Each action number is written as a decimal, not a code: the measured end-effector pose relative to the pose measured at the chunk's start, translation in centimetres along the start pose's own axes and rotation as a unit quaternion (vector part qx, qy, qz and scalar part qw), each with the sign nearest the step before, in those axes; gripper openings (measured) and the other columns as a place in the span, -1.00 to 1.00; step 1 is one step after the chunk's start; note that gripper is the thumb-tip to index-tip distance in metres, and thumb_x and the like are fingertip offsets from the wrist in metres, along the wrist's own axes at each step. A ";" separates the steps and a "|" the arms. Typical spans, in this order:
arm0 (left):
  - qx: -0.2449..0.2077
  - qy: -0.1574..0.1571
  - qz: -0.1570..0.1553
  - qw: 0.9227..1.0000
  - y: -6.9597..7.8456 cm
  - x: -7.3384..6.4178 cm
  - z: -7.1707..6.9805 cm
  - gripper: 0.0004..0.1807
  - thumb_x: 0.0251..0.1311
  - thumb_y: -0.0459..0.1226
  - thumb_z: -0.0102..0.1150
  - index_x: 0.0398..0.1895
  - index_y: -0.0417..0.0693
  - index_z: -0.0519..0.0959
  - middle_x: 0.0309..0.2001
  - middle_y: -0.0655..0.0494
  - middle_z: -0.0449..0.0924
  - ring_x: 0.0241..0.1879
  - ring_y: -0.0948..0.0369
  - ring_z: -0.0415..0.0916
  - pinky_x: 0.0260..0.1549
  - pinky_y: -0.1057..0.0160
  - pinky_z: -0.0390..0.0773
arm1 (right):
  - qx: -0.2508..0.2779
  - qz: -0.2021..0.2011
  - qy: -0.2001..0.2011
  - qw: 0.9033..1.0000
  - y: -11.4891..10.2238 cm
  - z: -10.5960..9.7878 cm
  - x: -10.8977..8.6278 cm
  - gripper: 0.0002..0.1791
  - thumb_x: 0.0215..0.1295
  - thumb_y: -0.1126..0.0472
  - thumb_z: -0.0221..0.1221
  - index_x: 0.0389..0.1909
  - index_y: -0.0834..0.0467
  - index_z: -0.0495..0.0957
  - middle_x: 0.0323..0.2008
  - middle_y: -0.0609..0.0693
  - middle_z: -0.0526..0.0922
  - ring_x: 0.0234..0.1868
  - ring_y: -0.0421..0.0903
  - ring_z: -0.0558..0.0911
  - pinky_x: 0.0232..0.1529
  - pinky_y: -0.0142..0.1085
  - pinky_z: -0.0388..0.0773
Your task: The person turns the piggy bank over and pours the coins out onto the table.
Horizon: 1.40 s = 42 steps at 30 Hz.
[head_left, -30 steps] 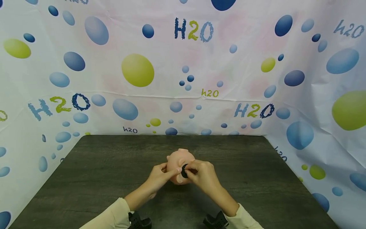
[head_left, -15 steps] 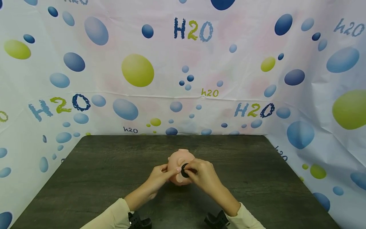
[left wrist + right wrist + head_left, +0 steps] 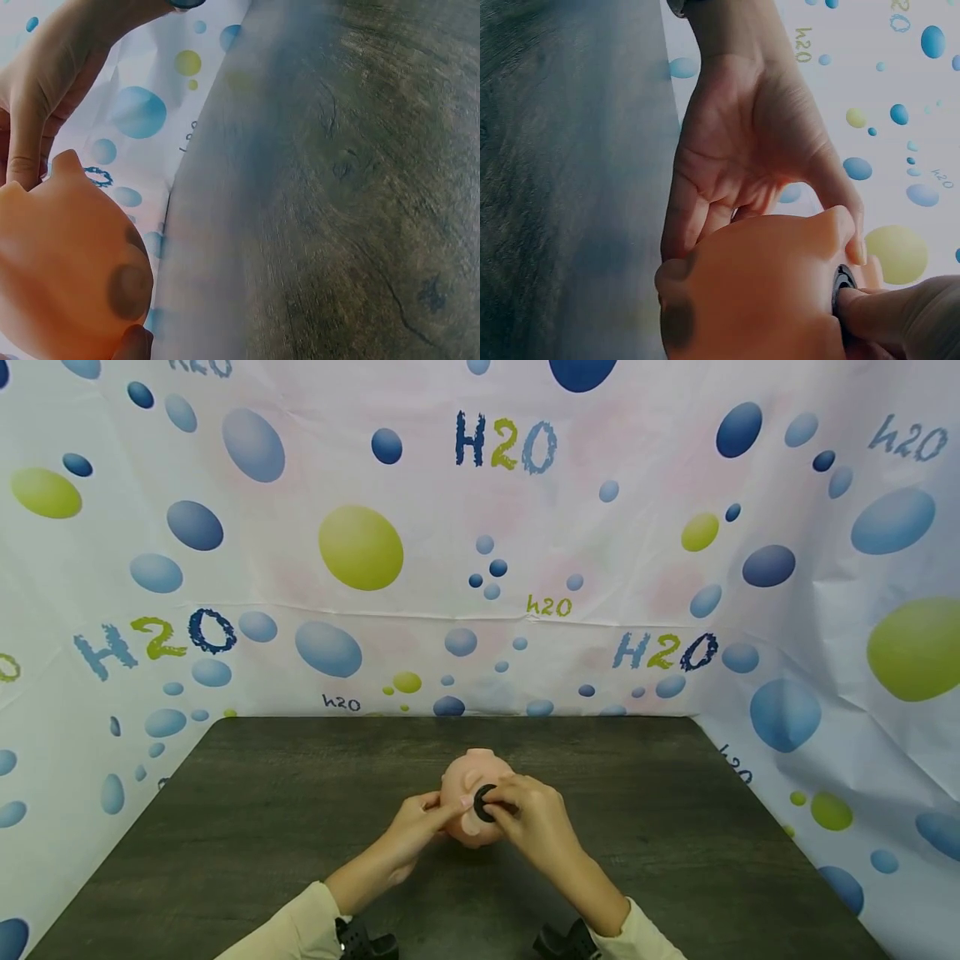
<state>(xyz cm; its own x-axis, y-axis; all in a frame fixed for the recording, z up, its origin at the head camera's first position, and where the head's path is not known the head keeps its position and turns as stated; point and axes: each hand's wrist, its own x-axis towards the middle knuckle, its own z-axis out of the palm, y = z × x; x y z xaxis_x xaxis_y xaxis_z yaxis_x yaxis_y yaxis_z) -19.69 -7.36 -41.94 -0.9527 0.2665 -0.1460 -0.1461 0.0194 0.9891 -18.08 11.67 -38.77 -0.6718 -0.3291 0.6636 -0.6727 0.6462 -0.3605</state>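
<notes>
The left hand [image 3: 420,825] cradles the pink piggy bank [image 3: 468,793] on the bench [image 3: 247,827], grip curled round it; the right hand [image 3: 528,818] pinches the black plug [image 3: 484,803] against it.

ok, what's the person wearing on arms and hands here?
Both hands are bare: left hand, right hand. Long cream sleeves cover both forearms. A black camera mount sits at each wrist. No gloves, rings or markings visible.
</notes>
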 end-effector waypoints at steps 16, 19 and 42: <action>-0.012 -0.009 -0.008 1.000 -0.3 -0.2 -0.2 -0.30 0.25 0.04 0.18 0.21 -0.38 0.42 -0.03 -0.01 0.61 -0.11 0.22 0.59 -0.02 0.14 0.59 | -0.020 0.002 0.014 1.000 -0.2 1.0 -0.4 -0.83 -0.13 0.42 0.46 -0.50 0.16 0.70 -0.39 -0.05 0.69 -0.14 -0.04 0.67 -0.28 -0.34 0.66; -0.017 -0.013 -0.006 1.000 -0.4 -0.2 -0.3 -0.31 0.26 0.02 0.17 0.21 -0.39 0.41 -0.02 -0.01 0.60 -0.10 0.22 0.59 0.00 0.15 0.59 | -0.011 0.003 0.019 1.000 -0.1 1.1 -0.4 -0.84 -0.10 0.42 0.46 -0.49 0.15 0.70 -0.40 -0.06 0.70 -0.14 -0.04 0.68 -0.31 -0.38 0.65; -0.027 -0.010 -0.021 0.999 -0.3 -0.3 -1.5 -0.30 0.26 0.02 0.19 0.21 -0.40 0.40 0.05 -0.07 0.54 -0.06 0.20 0.57 0.04 0.16 0.58 | -0.005 0.037 0.060 0.998 2.7 -1.7 -0.7 -0.85 -0.01 0.42 0.41 -0.44 0.13 0.69 -0.45 -0.10 0.64 -0.50 -0.29 0.56 -0.51 -0.44 0.58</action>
<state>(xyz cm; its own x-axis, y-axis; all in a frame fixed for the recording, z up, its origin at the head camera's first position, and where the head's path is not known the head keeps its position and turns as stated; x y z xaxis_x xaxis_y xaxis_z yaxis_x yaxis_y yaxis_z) -19.76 -8.94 -42.19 -0.9398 0.2860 -0.1871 -0.2015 -0.0214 0.9793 -18.91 14.85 -39.07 -0.6773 -0.1959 0.7091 -0.6187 0.6733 -0.4049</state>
